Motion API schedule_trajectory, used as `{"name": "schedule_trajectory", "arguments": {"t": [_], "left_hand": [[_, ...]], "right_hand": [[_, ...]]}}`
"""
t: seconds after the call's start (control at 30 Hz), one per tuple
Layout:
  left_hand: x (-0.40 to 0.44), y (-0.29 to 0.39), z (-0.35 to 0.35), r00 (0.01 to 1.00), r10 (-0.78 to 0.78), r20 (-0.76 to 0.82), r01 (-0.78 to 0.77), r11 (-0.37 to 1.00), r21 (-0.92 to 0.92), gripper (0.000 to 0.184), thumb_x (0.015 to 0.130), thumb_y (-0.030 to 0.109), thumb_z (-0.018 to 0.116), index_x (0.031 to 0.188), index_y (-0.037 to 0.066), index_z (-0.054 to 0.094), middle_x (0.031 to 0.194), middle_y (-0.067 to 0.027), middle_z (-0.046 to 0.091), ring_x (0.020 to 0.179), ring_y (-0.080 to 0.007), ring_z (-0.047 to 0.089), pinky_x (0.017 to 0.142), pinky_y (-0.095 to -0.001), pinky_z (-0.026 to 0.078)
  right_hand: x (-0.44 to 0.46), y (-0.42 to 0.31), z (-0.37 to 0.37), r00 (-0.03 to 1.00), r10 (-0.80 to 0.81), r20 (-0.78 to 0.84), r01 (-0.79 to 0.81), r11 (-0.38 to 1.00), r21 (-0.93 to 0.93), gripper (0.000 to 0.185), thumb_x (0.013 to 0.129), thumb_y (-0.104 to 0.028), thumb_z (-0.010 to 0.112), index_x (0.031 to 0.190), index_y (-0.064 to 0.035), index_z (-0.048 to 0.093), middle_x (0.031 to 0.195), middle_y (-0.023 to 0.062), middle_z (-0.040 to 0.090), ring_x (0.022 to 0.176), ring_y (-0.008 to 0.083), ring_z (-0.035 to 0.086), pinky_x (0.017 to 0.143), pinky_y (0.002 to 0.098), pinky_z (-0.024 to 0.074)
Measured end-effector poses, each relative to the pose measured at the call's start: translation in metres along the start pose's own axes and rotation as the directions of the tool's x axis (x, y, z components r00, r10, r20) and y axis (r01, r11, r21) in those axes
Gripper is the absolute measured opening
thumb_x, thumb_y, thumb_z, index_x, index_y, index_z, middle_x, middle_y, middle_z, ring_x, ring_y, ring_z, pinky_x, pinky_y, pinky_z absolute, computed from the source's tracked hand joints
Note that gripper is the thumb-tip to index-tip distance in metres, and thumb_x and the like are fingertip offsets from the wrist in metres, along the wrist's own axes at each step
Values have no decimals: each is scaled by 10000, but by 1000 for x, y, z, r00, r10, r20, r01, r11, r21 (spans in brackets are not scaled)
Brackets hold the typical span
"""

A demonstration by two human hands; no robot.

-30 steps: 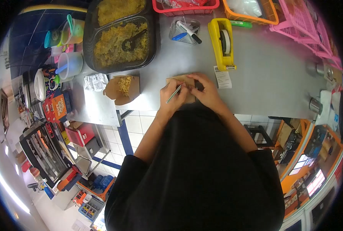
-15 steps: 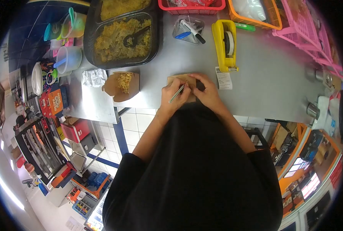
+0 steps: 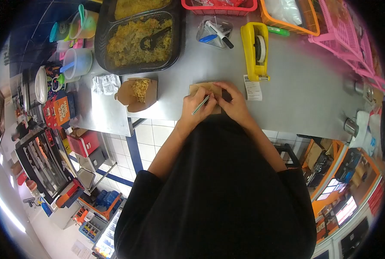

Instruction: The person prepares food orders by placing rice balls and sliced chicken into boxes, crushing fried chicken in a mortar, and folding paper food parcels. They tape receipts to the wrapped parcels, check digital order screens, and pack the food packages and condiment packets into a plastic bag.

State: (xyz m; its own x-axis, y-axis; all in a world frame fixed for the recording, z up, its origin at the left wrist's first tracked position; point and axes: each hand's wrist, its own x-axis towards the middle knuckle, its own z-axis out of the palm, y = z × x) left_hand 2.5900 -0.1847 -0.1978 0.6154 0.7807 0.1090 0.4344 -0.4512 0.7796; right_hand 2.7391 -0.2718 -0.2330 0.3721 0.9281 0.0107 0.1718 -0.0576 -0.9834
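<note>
My left hand point(image 3: 195, 105) is closed around a slim pen point(image 3: 200, 105), which slants across its fingers. Under both hands is a small brown cardboard piece point(image 3: 198, 86), perhaps a folded box; its lower part is hidden. My right hand point(image 3: 232, 101) grips its right side, fingers curled over the far edge and thumb near the pen tip. To the left stands an open brown takeaway box point(image 3: 148, 97) with shredded yellowish food point(image 3: 140, 90) in it. A printed receipt point(image 3: 253, 89) lies flat just right of my right hand.
A yellow tape dispenser point(image 3: 249, 54) stands beyond the receipt. A clear container with pens point(image 3: 214, 33), a black food tray point(image 3: 137, 71), a red basket point(image 3: 220, 9), an orange basket point(image 3: 289, 26) and pink baskets point(image 3: 343, 36) line the far side of the metal table point(image 3: 296, 99).
The view has shifted slightly, so things on the table sit a little further right. Both hands stay at the cardboard; the pen's angle has changed slightly.
</note>
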Motion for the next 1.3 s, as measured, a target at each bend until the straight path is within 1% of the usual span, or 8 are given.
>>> {"name": "schedule_trajectory", "arguments": {"t": [0.07, 0.47, 0.57, 0.73, 0.87, 1.1, 1.2, 1.3], "left_hand": [[-1, -3, 1, 1000, 28, -5, -28, 1000, -8, 114, 847, 83, 725, 851, 20, 630, 701, -142, 687, 607, -283, 700, 566, -360, 548], [-2, -8, 0, 997, 47, 60, -47, 999, 5, 126, 864, 100, 742, 864, 34, 634, 699, -119, 681, 599, -257, 695, 555, -352, 537], [-2, -7, -1, 996, 13, 86, -15, 1000, 24, 134, 866, 108, 749, 866, 34, 638, 707, -117, 684, 599, -256, 693, 554, -352, 536], [0, -7, 0, 996, 45, 82, -46, 999, 3, 135, 871, 117, 749, 870, 34, 642, 706, -114, 685, 591, -251, 689, 548, -344, 532], [-1, -7, 2, 996, 65, 64, -64, 998, -12, 131, 876, 119, 746, 874, 33, 647, 706, -112, 689, 589, -248, 690, 551, -337, 533], [-2, -7, 1, 996, 34, 84, -35, 999, 13, 137, 874, 124, 748, 878, 32, 647, 726, -124, 702, 616, -251, 707, 568, -344, 547], [1, -3, 1, 995, 71, 64, -69, 997, -34, 138, 874, 129, 745, 878, 33, 646, 717, -128, 699, 616, -262, 709, 566, -351, 549], [2, -1, -2, 993, 58, 102, -56, 998, -17, 145, 875, 137, 745, 877, 35, 643, 711, -132, 695, 615, -269, 708, 562, -358, 550]], "right_hand": [[0, -1, -1, 1000, 10, 3, -10, 1000, 9, 422, 821, -28, 730, 1234, -76, 662, 1229, 123, 655, 1148, 296, 622, 996, 369, 492], [-2, -4, -4, 999, 29, 20, -30, 999, 45, 476, 789, -37, 749, 1253, -82, 656, 1240, 128, 648, 1162, 297, 617, 1011, 372, 483], [-1, -3, -4, 999, 44, 29, -45, 998, 43, 484, 788, -31, 741, 1260, -86, 653, 1236, 130, 648, 1162, 298, 617, 1013, 374, 482], [-1, 0, -4, 1000, 2, 20, -3, 999, 50, 496, 783, -35, 743, 1266, -101, 655, 1237, 131, 646, 1161, 302, 615, 1014, 378, 483], [-2, 3, -3, 1000, 22, 19, -22, 999, 25, 491, 783, -43, 745, 1262, -107, 660, 1244, 132, 644, 1166, 301, 614, 1014, 376, 484], [-3, 1, -3, 1000, 20, 4, -21, 999, 30, 461, 797, -72, 752, 1250, -93, 666, 1236, 133, 650, 1157, 298, 619, 1003, 374, 487], [-2, 2, -3, 1000, 19, 8, -19, 999, 31, 462, 798, -76, 755, 1251, -90, 665, 1233, 134, 652, 1155, 297, 620, 1002, 373, 487], [-2, 4, -2, 1000, 10, 9, -10, 999, 34, 473, 794, -68, 746, 1259, -92, 662, 1235, 132, 649, 1155, 291, 619, 991, 365, 492]]}}
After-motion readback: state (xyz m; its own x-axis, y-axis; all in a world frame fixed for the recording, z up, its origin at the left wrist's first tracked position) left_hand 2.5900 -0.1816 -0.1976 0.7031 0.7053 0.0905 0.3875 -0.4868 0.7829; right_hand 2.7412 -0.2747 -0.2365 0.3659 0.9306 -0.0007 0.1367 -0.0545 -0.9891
